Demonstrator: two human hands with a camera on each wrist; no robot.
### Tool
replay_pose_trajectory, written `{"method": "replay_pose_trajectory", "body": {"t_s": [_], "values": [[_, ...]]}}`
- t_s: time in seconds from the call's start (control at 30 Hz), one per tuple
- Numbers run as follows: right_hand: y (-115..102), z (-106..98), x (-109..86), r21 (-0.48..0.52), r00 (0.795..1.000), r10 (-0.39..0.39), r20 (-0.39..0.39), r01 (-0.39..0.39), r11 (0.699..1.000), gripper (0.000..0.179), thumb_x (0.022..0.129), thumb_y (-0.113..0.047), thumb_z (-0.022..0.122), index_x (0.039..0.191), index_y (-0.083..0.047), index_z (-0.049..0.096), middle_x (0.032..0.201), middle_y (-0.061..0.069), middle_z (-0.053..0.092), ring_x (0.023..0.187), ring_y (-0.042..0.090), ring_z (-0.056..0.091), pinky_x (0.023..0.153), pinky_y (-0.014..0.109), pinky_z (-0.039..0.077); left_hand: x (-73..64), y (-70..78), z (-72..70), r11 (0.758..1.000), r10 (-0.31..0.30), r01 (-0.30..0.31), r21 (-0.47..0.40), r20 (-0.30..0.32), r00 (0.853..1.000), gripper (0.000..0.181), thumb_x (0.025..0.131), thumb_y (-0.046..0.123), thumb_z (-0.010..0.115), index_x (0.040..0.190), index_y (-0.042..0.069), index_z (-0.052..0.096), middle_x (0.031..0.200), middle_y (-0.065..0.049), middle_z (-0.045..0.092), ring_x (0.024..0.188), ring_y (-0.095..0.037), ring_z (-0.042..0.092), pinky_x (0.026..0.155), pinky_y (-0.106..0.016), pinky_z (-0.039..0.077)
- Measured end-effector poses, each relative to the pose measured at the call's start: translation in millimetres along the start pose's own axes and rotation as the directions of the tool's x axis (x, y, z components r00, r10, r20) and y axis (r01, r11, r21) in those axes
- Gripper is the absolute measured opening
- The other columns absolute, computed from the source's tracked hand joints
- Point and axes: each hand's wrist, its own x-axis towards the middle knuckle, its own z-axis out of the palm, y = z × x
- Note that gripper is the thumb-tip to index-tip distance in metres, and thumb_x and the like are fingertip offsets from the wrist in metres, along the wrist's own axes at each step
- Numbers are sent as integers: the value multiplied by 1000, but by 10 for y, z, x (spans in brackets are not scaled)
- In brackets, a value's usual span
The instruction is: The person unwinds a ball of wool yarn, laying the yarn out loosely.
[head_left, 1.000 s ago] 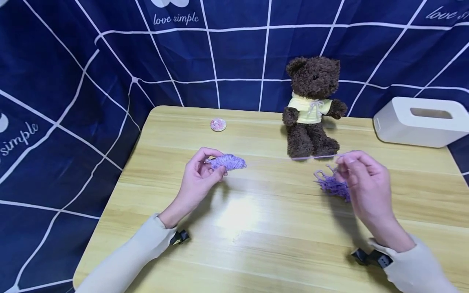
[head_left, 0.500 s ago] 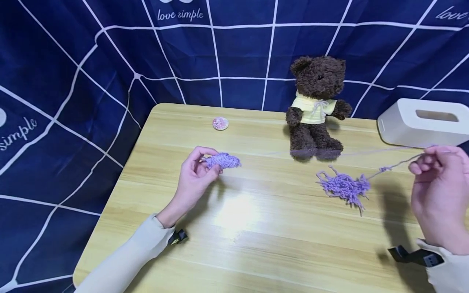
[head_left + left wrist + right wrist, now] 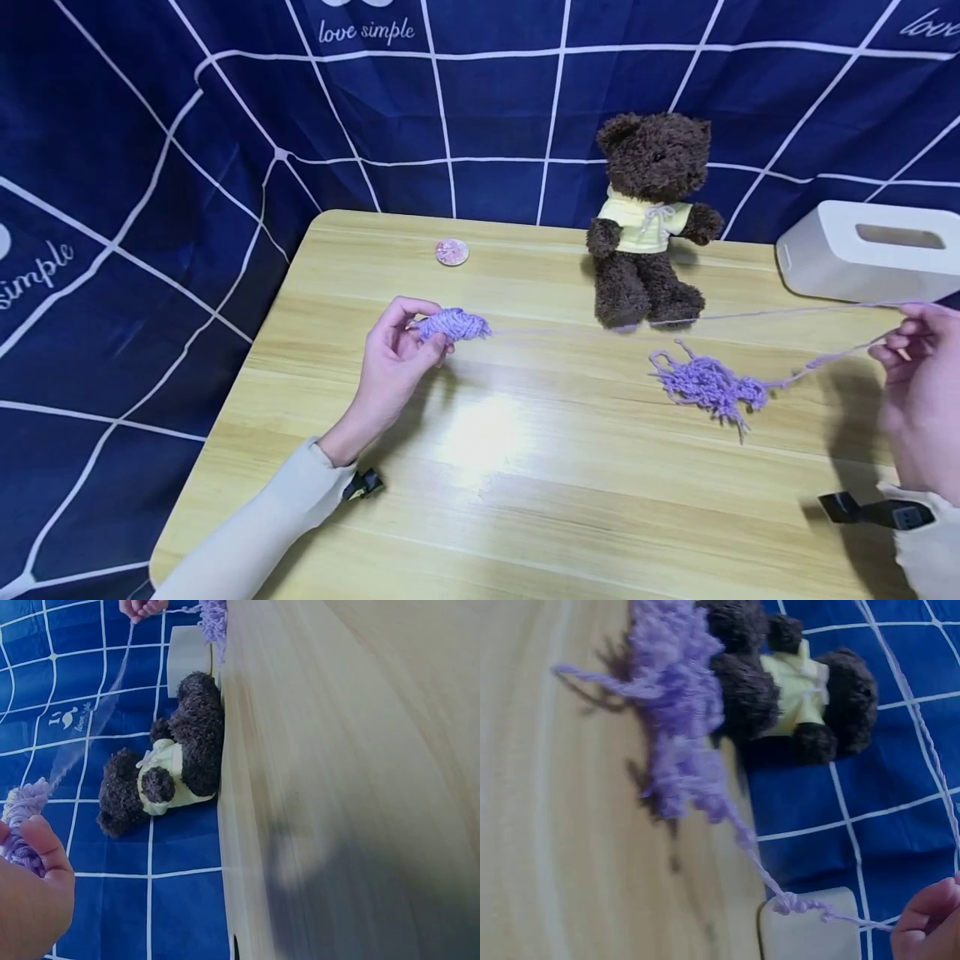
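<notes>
My left hand point(image 3: 397, 358) grips a small wound bundle of purple yarn point(image 3: 456, 324), thumb in front and fingers behind. From that bundle a thin strand point(image 3: 780, 313) runs right to my right hand point(image 3: 918, 383), whose fingers pinch it near the frame's right edge. A second length, knotted in places, leads from the right hand down to a loose tangle of purple yarn point(image 3: 705, 385) on the table. In the right wrist view the tangle point(image 3: 679, 697) shows curly loops, and the knotted strand point(image 3: 787, 903) ends at the pinching fingers point(image 3: 930, 915).
On the wooden table point(image 3: 570, 500), a brown teddy bear point(image 3: 651, 221) in a yellow shirt sits at the back. A white tissue box point(image 3: 870, 254) stands at the back right, and a round pink patterned disc point(image 3: 452, 252) lies at the back left. Blue curtain surrounds the table.
My right hand has moved far to the right, drawing the strand longer between the hands and lifting a knotted length out of the tangle. My left hand has barely shifted, still holding the bundle.
</notes>
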Motion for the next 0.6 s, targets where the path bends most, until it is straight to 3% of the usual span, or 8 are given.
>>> {"method": "replay_pose_trajectory", "body": {"t_s": [0.2, 0.37, 0.5, 0.6], "values": [[224, 93, -190, -304, 978, 153, 145, -103, 947, 27, 109, 11, 50, 114, 11, 77, 95, 11, 75, 72, 17, 68, 57, 24, 61, 5, 0, 29, 1000, -2, 2, -8, 16, 1000, 31, 97, -18, 60, 127, -14, 54, 111, -13, 62, 86, -16, 70, 72, -22, 61], [491, 227, -406, -386, 929, 264, 259, -151, 910, 27, 110, 10, 51, 124, 6, 74, 115, 9, 73, 91, 16, 68, 74, 22, 63, 6, 0, 66, 1000, -14, 15, -12, 30, 999, 30, 97, -17, 61, 126, -10, 57, 111, -13, 63, 86, -16, 70, 73, -23, 62], [750, 415, -667, -483, 894, 299, 333, -110, 869, 22, 110, 5, 57, 126, 4, 72, 124, 8, 65, 96, 13, 65, 82, 20, 61, 0, -3, 97, 1000, -24, 24, -12, 43, 999, 30, 97, -18, 60, 126, -12, 56, 110, -13, 63, 86, -16, 70, 74, -23, 62], [948, 595, -878, -557, 874, 307, 377, -51, 829, 21, 110, 2, 59, 128, 4, 70, 120, 8, 63, 96, 14, 62, 84, 20, 61, 3, -4, 120, 999, -28, 29, -16, 55, 998, 30, 98, -18, 61, 127, -12, 55, 111, -13, 62, 87, -15, 70, 74, -23, 62]]}}
